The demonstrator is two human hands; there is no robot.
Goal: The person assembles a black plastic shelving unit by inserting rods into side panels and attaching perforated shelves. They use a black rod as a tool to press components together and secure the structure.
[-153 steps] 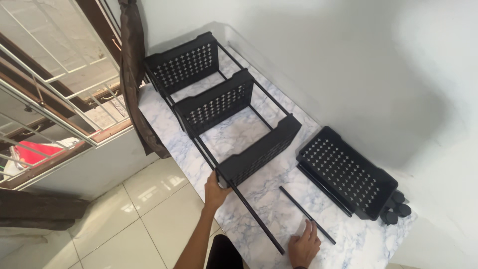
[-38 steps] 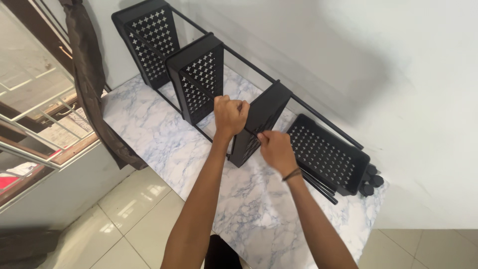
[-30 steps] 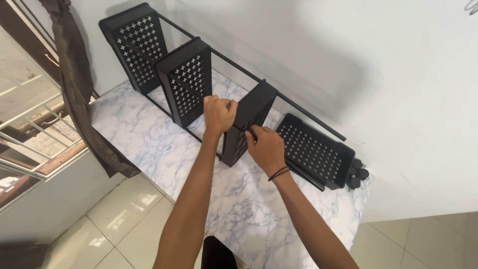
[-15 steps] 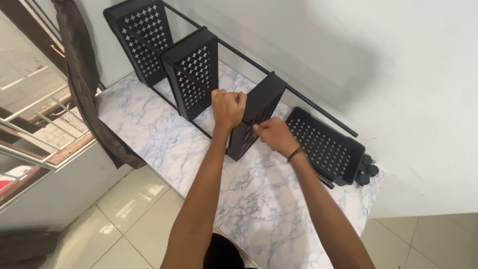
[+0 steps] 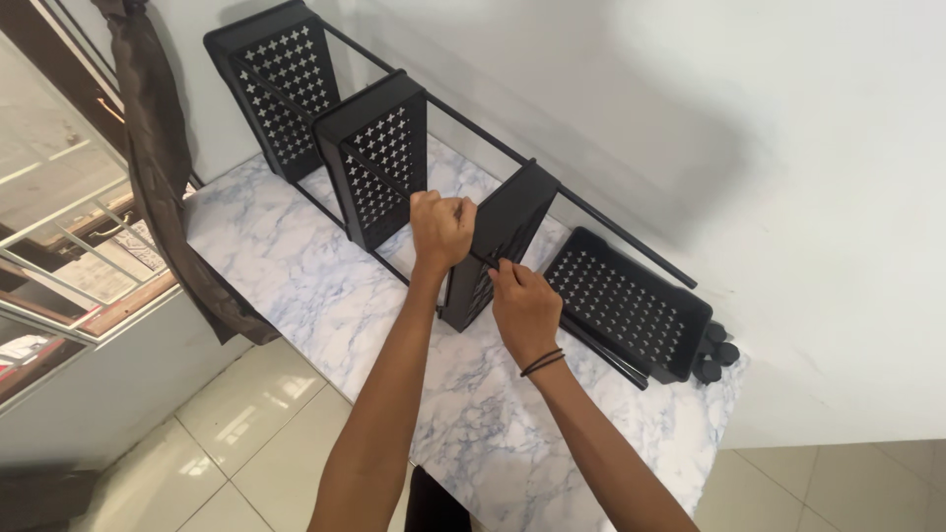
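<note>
Hands meet at the nearest upright tray [image 5: 505, 236] of a black rack lying on its side on a marble table [image 5: 296, 276]. The left hand [image 5: 441, 229] is closed in a fist over the tray's near top corner, gripping a thin rod [image 5: 394, 271] that runs along the rack's near side. The right hand [image 5: 524, 307] sits just right of it, fingers curled and pinched at the tray's near edge; what lies between the fingertips is hidden. A dark band [image 5: 541, 363] circles the right wrist. Two more perforated trays stand on edge to the far left, the middle one [image 5: 379, 163] near the left hand and the far one [image 5: 281, 89] by the wall, all three joined by a long rod [image 5: 591, 212] along the far side. A fourth tray [image 5: 631, 305] lies flat on the table to the right, with a loose rod [image 5: 601, 350] along its near edge and small black caps [image 5: 717, 353] at its right end. A brown curtain [image 5: 163, 167] hangs at the left, and tiled floor [image 5: 256, 433] shows below.
</note>
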